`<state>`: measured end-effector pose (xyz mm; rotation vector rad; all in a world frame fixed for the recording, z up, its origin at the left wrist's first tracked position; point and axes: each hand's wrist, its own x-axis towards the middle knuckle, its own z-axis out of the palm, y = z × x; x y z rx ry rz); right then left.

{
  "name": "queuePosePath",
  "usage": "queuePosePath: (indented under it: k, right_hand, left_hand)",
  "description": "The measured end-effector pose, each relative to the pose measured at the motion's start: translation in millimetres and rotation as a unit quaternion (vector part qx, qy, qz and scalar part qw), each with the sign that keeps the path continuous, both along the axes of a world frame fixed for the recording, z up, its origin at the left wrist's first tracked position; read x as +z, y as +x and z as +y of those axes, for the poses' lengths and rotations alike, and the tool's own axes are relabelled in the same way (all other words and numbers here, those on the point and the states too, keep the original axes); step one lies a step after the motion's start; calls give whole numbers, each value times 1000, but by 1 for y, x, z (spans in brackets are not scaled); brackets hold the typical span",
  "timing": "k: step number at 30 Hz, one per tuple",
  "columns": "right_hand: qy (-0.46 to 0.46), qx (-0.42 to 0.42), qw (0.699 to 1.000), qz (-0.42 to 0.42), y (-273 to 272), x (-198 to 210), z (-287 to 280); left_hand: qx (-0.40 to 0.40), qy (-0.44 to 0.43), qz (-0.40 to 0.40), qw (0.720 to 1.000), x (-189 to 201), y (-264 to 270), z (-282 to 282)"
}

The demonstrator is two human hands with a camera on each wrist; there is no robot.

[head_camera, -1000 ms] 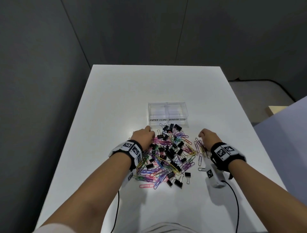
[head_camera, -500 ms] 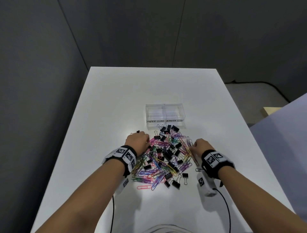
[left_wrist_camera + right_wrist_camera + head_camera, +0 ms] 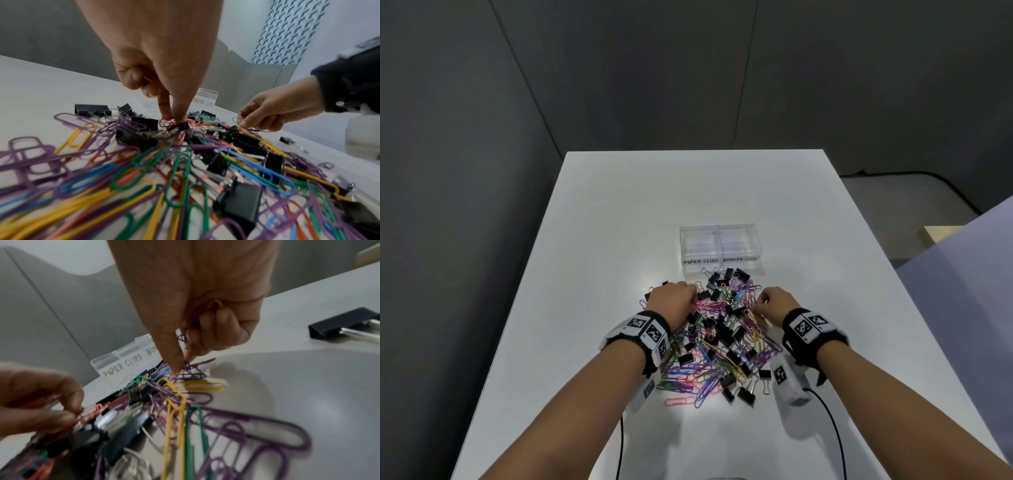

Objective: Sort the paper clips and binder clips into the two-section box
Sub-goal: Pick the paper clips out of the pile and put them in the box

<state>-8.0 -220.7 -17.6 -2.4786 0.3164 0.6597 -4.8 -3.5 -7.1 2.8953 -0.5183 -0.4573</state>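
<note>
A mixed pile [image 3: 719,337] of coloured paper clips and black binder clips lies on the white table, just in front of the clear two-section box [image 3: 720,246] labelled PAPER CLIPS left, BINDER CLIPS right. Both sections look empty. My left hand [image 3: 692,298] is at the pile's left edge. In the left wrist view its thumb and forefinger [image 3: 176,113] pinch pink paper clips [image 3: 167,122], and its curled fingers hold a red one [image 3: 151,81]. My right hand [image 3: 758,307] pinches purple and green paper clips [image 3: 191,369] at the right edge, with a yellow clip [image 3: 215,303] tucked in its palm.
A black binder clip [image 3: 341,325] lies apart, right of the pile. More stray clips sit at the pile's near edge [image 3: 744,392]. Cables run from both wrists off the near table edge. Bare table [image 3: 688,192] stretches behind the box; grey walls surround it.
My right hand has moved left into the pile's right edge and pinched clips. My left hand has drawn back slightly from the box toward the pile. The head view has shifted a little.
</note>
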Motion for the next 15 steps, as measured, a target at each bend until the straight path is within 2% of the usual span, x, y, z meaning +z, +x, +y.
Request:
queuePosePath:
  k: [5, 15]
  right_hand:
    - [53, -41, 997, -33, 3, 8, -9]
    - [152, -78, 984, -42, -1, 7, -10]
  left_hand:
    - [4, -41, 60, 997, 7, 2, 8]
    - [77, -113, 100, 986, 9, -7, 30]
